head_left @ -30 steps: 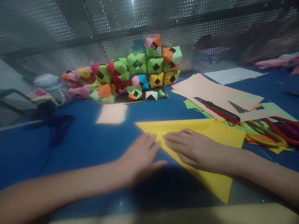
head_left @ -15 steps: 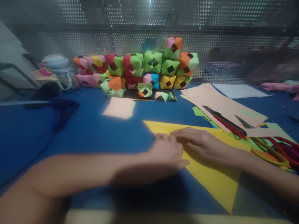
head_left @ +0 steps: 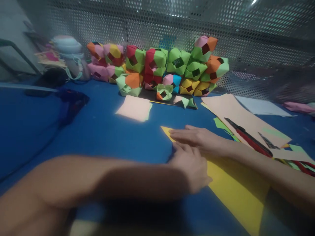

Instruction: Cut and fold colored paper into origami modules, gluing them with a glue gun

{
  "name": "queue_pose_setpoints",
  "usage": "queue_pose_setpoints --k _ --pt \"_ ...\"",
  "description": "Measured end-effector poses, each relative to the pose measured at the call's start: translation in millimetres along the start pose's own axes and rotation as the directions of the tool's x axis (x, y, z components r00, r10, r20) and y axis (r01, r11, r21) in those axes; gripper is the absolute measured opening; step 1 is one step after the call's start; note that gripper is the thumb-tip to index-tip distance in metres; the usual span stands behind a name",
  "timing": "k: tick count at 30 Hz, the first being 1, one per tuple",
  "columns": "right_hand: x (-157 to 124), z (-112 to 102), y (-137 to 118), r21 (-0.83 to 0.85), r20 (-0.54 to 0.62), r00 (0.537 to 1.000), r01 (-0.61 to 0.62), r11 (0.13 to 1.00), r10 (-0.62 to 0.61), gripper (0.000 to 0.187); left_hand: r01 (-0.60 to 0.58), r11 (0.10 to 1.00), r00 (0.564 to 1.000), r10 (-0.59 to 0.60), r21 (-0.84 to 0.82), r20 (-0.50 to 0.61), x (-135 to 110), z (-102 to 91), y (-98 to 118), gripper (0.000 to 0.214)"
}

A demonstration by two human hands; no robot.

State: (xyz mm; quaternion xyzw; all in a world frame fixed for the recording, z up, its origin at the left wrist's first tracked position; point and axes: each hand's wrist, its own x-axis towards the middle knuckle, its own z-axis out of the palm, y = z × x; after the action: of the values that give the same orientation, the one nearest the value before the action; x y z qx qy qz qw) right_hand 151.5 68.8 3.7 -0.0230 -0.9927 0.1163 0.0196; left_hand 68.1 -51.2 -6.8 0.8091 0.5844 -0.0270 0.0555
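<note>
The yellow paper, folded to a point, lies flat on the blue desk. The right hand rests palm-down on its pointed far-left end, fingers straight and pressed together. The left hand sits on the paper's left edge, just nearer than the right hand and touching it. Its fingers are bent a little, and motion blur hides whether they pinch the edge or only press on it.

Beyond the yellow paper to the left lies a small pink square sheet. Further back stands a row of folded paper cubes (green, red, orange, pink and yellow, stacked two and three high) against a perforated metal screen. To the paper's right, a large pink sheet carries a red-and-black cutter and scissors. Far to the left of the paper are a pale bottle and a dark blue tool.
</note>
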Motion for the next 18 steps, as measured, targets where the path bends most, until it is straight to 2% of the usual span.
queue_pose_setpoints --k 8,13,18 --pt "26.5 -11.1 1.4 -0.026 0.122 0.992 0.031 0.999 -0.027 0.044 -0.03 0.999 1.0 0.03 0.034 0.004 -1.2 -1.5 -0.2 0.061" --pt "37.5 -8.8 9.4 -0.116 0.106 0.99 0.101 0.988 -0.089 0.043 -0.018 0.999 0.999 0.016 0.038 0.047 -1.2 -4.3 -0.6 0.062" --pt "36.5 -3.5 16.0 -0.179 0.06 0.981 0.192 0.965 -0.185 0.04 0.009 1.0 0.998 -0.01 0.03 0.059 -4.9 -13.6 -0.1 0.055"
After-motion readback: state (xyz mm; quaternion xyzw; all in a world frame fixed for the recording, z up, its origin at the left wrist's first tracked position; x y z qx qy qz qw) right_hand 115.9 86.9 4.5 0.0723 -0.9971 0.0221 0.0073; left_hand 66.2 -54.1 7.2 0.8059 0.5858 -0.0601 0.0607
